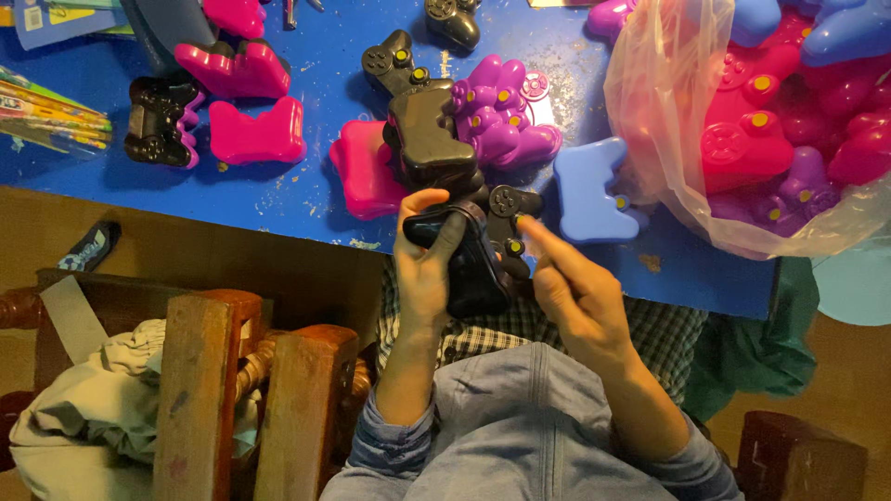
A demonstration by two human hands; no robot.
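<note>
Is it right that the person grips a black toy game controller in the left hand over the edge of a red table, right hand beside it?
Not quite: the table is blue, not red, as the head view shows. The rest holds: the left hand grips the black toy game controller over the table's edge, with the right hand beside it.

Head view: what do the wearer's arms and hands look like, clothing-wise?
Both hands, left hand and right hand, are bare: no gloves, rings or watch visible. Forearms are bare too; blue denim sleeves are pushed up towards the elbows, bunched at the cuffs.

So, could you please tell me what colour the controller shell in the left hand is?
Black, seen in the head view.
</note>
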